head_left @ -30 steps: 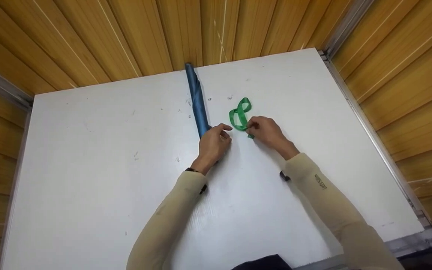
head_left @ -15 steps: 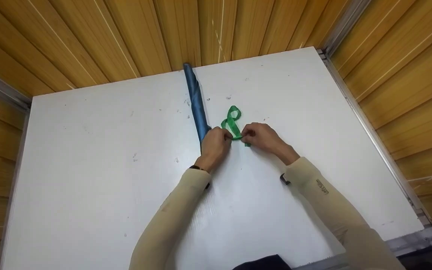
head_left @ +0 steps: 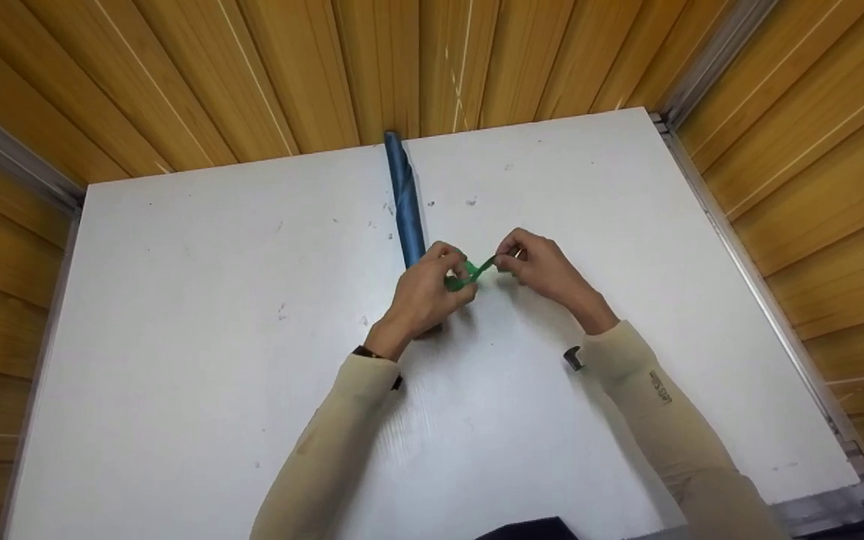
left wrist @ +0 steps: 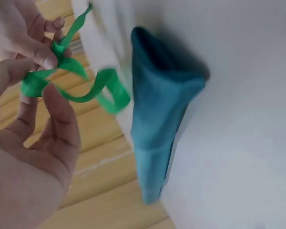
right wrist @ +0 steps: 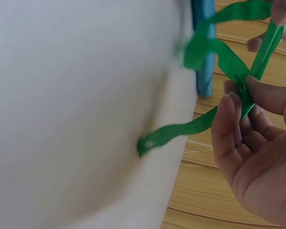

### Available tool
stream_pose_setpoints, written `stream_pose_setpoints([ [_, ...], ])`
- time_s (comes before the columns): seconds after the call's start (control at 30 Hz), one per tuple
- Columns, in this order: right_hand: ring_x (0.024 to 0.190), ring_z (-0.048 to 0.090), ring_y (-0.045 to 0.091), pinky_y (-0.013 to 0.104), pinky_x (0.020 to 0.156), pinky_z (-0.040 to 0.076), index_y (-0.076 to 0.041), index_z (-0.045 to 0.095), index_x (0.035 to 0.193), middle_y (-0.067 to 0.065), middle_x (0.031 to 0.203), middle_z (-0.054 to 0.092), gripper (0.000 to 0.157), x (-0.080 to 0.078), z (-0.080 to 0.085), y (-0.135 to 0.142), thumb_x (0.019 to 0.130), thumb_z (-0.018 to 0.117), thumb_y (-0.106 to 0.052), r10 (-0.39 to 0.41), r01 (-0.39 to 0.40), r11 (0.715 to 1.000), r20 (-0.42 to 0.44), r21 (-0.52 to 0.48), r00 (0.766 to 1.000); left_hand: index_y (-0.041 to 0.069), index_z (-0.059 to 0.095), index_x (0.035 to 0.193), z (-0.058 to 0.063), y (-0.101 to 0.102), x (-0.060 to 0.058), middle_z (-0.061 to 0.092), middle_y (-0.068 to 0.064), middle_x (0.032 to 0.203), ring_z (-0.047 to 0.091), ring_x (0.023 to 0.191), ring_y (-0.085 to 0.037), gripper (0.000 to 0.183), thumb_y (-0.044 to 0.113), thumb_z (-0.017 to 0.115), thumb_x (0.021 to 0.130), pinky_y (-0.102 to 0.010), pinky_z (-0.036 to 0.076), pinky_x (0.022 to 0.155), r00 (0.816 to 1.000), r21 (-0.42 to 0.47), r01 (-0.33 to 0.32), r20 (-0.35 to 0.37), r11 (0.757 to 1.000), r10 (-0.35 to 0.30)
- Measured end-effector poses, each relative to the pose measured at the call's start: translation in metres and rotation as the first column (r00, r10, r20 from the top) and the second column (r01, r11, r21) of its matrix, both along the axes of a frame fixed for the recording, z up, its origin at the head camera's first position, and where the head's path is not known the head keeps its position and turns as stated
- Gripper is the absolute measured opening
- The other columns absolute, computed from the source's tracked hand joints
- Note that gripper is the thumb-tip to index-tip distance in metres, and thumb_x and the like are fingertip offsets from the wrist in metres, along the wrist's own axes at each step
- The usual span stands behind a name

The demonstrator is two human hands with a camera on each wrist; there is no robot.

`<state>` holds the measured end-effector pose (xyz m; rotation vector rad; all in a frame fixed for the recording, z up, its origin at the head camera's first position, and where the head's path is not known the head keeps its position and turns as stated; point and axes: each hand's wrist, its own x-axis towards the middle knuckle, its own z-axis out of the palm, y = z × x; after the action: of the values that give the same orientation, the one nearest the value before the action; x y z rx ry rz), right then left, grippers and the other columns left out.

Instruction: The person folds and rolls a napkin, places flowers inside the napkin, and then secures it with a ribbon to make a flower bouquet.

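A thin green ribbon (head_left: 469, 268), looped and slightly twisted, hangs between both hands just above the white table. My left hand (head_left: 426, 294) holds a loop of it between thumb and fingers, as the left wrist view shows. On the other side, my right hand (head_left: 546, 271) pinches the ribbon where strands cross. A loose tail of the ribbon (right wrist: 181, 130) dangles from those right fingers in the right wrist view. Beneath and beyond the left hand lies a long roll of shiny blue cloth (left wrist: 155, 112), its near end open and hollow. In the head view the left hand covers part of the roll.
The white table (head_left: 199, 337) is bordered by wood-patterned panels (head_left: 312, 75) at the back and sides. A metal frame edge (head_left: 769, 292) runs along the right. The roll's far end reaches the back panel.
The ribbon has been raised off the table, and its loops are gathered toward the left hand. My left hand, apart from the ribbon at first, now holds it. The blue roll stays put.
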<state>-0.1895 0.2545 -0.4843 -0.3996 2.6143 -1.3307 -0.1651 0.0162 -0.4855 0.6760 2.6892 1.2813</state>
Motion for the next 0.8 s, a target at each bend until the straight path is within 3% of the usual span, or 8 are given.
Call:
stream_pose_setpoints([
  [0.1, 0.085, 0.064, 0.034, 0.022, 0.065, 0.052, 0.0, 0.063, 0.113, 0.02, 0.103, 0.072, 0.01, 0.003, 0.007, -0.001, 0.105, 0.067, -0.004, -0.009, 0.009, 0.997, 0.005, -0.07, 1.0, 0.011, 0.067, 0.091, 0.009, -0.015, 0.006, 0.069, -0.001, 0.103, 0.063, 0.084, -0.016, 0.015, 0.019, 0.079, 0.095, -0.032, 0.052, 0.073, 0.999, 0.12, 0.008, 0.05, 0.993, -0.014],
  [0.23, 0.091, 0.064, 0.04, 0.024, 0.068, 0.055, 0.003, 0.063, 0.111, 0.027, 0.104, 0.069, 0.01, 0.006, 0.014, 0.001, 0.104, 0.067, -0.002, -0.028, 0.029, 0.991, 0.01, -0.133, 1.0, 0.009, 0.066, 0.095, 0.017, -0.036, 0.014, 0.063, 0.002, 0.08, 0.055, 0.071, -0.014, 0.017, 0.02, 0.08, 0.096, -0.029, 0.046, 0.063, 0.99, 0.226, -0.007, 0.136, 0.974, -0.024],
  [0.4, 0.084, 0.064, 0.021, 0.026, 0.07, 0.057, 0.004, 0.065, 0.11, 0.021, 0.101, 0.072, 0.014, 0.011, 0.02, 0.011, 0.102, 0.07, -0.006, -0.037, 0.038, 0.985, 0.008, -0.167, 0.999, 0.01, 0.066, 0.093, 0.022, -0.061, 0.025, 0.061, 0.004, 0.08, 0.052, 0.069, -0.015, 0.018, 0.02, 0.081, 0.095, -0.028, 0.042, 0.061, 0.99, 0.273, -0.049, 0.143, 0.961, 0.01],
  [0.53, 0.08, 0.062, 0.017, 0.026, 0.068, 0.054, 0.003, 0.067, 0.112, 0.014, 0.099, 0.071, 0.021, 0.018, 0.025, 0.018, 0.1, 0.076, -0.013, -0.045, 0.05, 0.987, 0.034, -0.154, 0.998, 0.009, 0.067, 0.095, 0.024, -0.081, 0.035, 0.063, 0.003, 0.083, 0.049, 0.063, -0.014, 0.016, 0.012, 0.082, 0.094, -0.026, 0.039, 0.057, 0.995, 0.253, -0.082, 0.083, 0.964, 0.063],
  [0.63, 0.082, 0.057, 0.019, 0.025, 0.069, 0.049, -0.001, 0.068, 0.114, 0.011, 0.1, 0.068, 0.028, 0.023, 0.026, 0.02, 0.097, 0.081, -0.02, -0.045, 0.049, 0.992, 0.038, -0.118, 0.998, 0.009, 0.066, 0.096, 0.024, -0.094, 0.041, 0.065, 0.003, 0.085, 0.05, 0.062, -0.012, 0.017, 0.006, 0.082, 0.092, -0.026, 0.04, 0.057, 0.993, 0.189, -0.112, -0.004, 0.976, 0.114],
  [0.8, 0.079, 0.053, 0.021, 0.026, 0.068, 0.044, -0.005, 0.072, 0.106, 0.008, 0.093, 0.066, 0.024, 0.03, 0.025, 0.02, 0.092, 0.087, -0.017, -0.013, 0.01, 0.993, -0.026, -0.119, 1.0, 0.009, 0.061, 0.093, 0.022, -0.11, 0.05, 0.064, 0.0, 0.087, 0.054, 0.067, -0.014, 0.023, -0.004, 0.078, 0.086, -0.028, 0.044, 0.061, 0.964, 0.109, -0.175, -0.182, 0.978, 0.193],
])
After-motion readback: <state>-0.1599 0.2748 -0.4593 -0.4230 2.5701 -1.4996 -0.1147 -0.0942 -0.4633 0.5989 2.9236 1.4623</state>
